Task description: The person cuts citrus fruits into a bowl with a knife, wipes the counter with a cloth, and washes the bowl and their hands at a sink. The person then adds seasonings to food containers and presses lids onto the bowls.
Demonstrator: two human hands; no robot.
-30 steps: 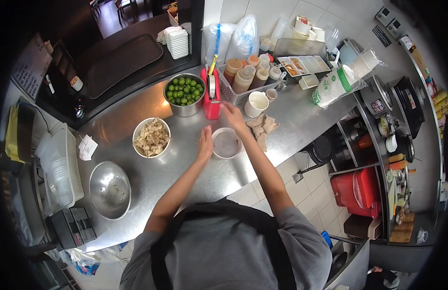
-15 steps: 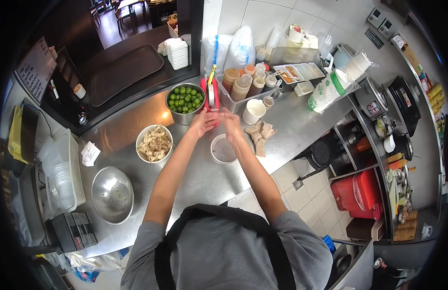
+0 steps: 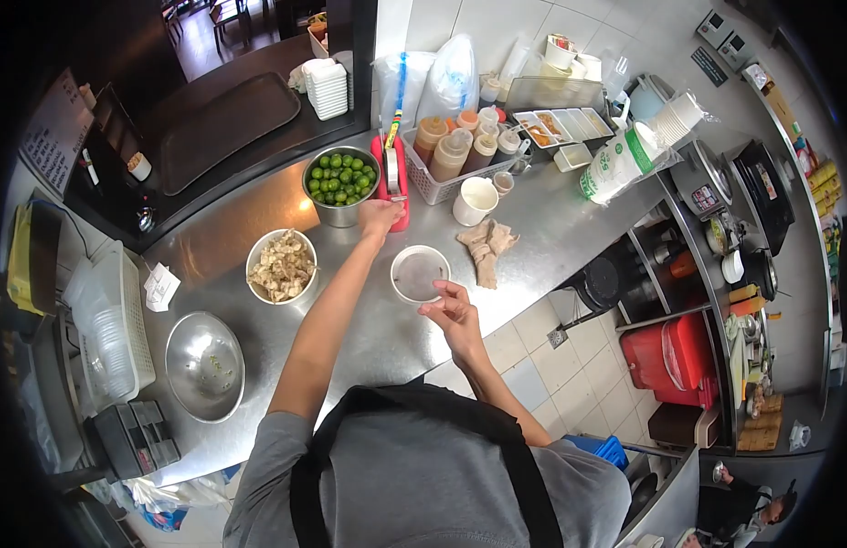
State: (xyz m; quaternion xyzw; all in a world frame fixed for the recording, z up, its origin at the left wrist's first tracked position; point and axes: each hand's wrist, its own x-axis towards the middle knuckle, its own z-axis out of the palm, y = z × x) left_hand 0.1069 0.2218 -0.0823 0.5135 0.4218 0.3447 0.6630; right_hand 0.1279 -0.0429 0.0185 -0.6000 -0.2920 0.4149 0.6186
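My left hand (image 3: 381, 217) is at the front end of a red tape dispenser (image 3: 391, 173), its fingers closed against it beside the cutting end. Closer to my body, my right hand (image 3: 457, 321) is held with thumb and fingers curled together in a pinch. Whatever is between those fingertips is too small to make out. Just beyond them stands a round white tub (image 3: 420, 274) with a greyish inside. A crumpled brown cloth (image 3: 487, 251) lies to the tub's right.
A steel pot of green limes (image 3: 341, 178) stands left of the dispenser. On the steel counter are a white bowl of chopped pale food (image 3: 283, 266), a steel bowl (image 3: 205, 367), a white cup (image 3: 476, 201) and a basket of sauce bottles (image 3: 455, 155). Another person (image 3: 748, 516) is at lower right.
My right hand has moved away from the dispenser, back toward my body beside the white tub, and its fingers have curled. My left hand stays at the dispenser's front end.
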